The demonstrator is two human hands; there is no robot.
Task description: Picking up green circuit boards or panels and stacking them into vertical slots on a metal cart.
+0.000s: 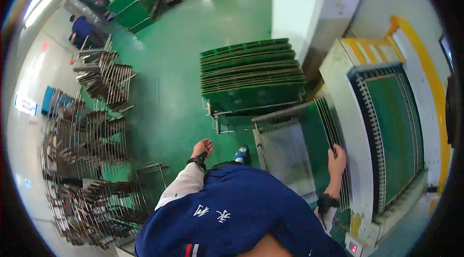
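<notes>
Nearest the camera, our navy shirt (241, 204) fills the lower middle. Around it spreads the green floor (169, 88), largest of all. Along its left side we see metal frames (84, 199), crowded close together. At the right stands a pale machine (340, 92), marked with yellow and holding a green panel (394, 126) between toothed edges. Beyond it rises a white pillar (299, 10). Ahead of us, a stack (251, 73) of green sheets stands on edge in a wheeled frame; just on our side of it is a grey rack (285, 160). Thin green boards (316, 134) stand upright along the rack's right side, beside the machine. At upper left, well apart from us, a co-worker (82, 27) in navy bends forward. Our right hand (337, 158) lies at the boards' upper edges, fingers bent; we cannot tell whether it grips one. Our left hand (203, 147), empty, hangs over the floor with fingers loosely curled. Black bands (197, 161) circle both wrists. Smallest is our blue-and-white shoe (242, 153).
</notes>
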